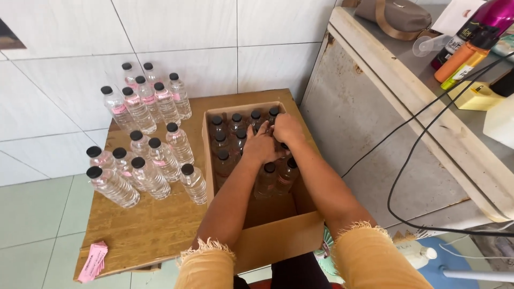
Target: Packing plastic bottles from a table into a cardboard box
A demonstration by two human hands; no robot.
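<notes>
Currently logged: both hands were down inside the open brown cardboard box (257, 235), among the clear plastic bottles with black caps (230, 140) that stood upright in rows at its far end. The box sat on the right part of the low wooden table (139, 225), its near flap hanging over the table edge; the near part of the box floor was bare.

The left hand (261, 145) lay over the bottle tops in the middle of the box, fingers curled down between the caps. I judged it closed on a bottle there, but the bottle itself was hidden under the palm. The right hand (288, 130) rested just beside it, toward the right wall, fingers bent over the caps; I could not tell whether it gripped anything or only steadied the row.

Note on technique, my judgement only: the bottles stood packed touching, so a grip at the neck below the cap and a straight vertical path would disturb the neighbours least.

Outward: two groups of matching bottles with pink labels (147, 166) stood on the table left of the box, one near, one against the white tiled wall (176, 32). A pink paper packet (92, 261) lay at the near left corner.
</notes>
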